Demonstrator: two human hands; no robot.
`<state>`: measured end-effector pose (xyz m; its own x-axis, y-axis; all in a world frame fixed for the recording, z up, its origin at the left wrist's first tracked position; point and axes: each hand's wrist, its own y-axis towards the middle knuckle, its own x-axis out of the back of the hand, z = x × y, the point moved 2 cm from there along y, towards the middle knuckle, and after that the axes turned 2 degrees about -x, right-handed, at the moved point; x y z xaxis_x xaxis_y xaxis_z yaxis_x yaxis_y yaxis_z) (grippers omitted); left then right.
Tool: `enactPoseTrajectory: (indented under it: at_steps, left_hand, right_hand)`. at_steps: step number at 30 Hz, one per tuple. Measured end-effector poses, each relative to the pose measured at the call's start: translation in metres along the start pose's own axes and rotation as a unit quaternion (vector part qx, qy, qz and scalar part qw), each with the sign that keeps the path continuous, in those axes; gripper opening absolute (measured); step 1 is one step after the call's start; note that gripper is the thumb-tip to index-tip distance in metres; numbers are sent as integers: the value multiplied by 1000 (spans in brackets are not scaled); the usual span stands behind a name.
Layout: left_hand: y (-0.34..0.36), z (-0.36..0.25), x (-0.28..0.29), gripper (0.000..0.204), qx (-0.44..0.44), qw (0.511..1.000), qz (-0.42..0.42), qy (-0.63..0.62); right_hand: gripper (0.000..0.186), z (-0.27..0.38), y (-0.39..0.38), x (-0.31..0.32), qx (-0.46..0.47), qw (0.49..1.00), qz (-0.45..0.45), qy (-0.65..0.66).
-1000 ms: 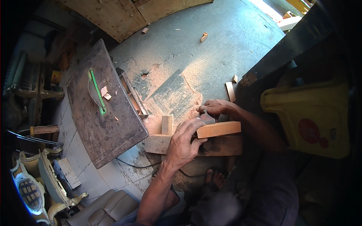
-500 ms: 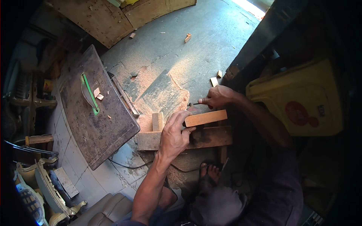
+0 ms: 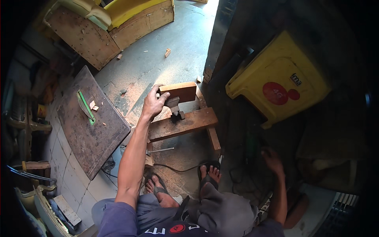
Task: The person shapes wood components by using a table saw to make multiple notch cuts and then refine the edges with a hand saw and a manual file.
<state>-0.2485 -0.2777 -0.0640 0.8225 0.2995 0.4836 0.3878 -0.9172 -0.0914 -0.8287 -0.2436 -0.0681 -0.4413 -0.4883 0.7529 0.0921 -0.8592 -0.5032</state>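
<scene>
My left hand (image 3: 154, 103) grips the left end of a wooden block (image 3: 178, 87), its thumb pressed against the near face. A small dark metal vise (image 3: 173, 104) sits against the block's near side, mounted on a low wooden bench (image 3: 189, 124). Whether the jaws are tight on the block cannot be made out. Far to the right of the bench, low in the shadow, my right hand (image 3: 272, 161) is stretched out with its fingers apart and nothing visible in them. A dim greenish object (image 3: 251, 147) lies in the dark just beyond it.
To the left stands a saw table (image 3: 94, 122) with a green-edged slot and wood scraps (image 3: 93, 105). A yellow plastic stool (image 3: 282, 79) is tipped at the right. A thin cable (image 3: 173, 170) crosses the floor near my feet. Sawdust and offcuts lie beyond the bench.
My right hand has left the small rod at the vise and moved down to the right, into the shadow. My left hand stays on the block. The view has swung right.
</scene>
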Motion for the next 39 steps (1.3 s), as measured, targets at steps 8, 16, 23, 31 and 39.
enactPoseTrajectory:
  at_steps: [8, 16, 23, 31, 39]
  left_hand:
    - [28, 20, -4, 50, 27, 998, -61, 4]
    - [21, 14, 1, 50, 42, 997, -54, 41]
    - [26, 17, -1, 49, 34, 991, -118, 49]
    - [61, 14, -6, 49, 75, 995, -32, 61]
    - [95, 44, 0, 55, 115, 992, -19, -57]
  right_hand:
    - [75, -224, -55, -76, -135, 944, -138, -269]
    - [52, -335, -59, -71, -212, 927, -124, -285]
    - [68, -314, -84, -49, -208, 910, -120, -338]
    - [72, -307, -174, -8, 3, 941, -339, -12]
    - [63, -6, -292, 121, 31, 935, -335, 110]
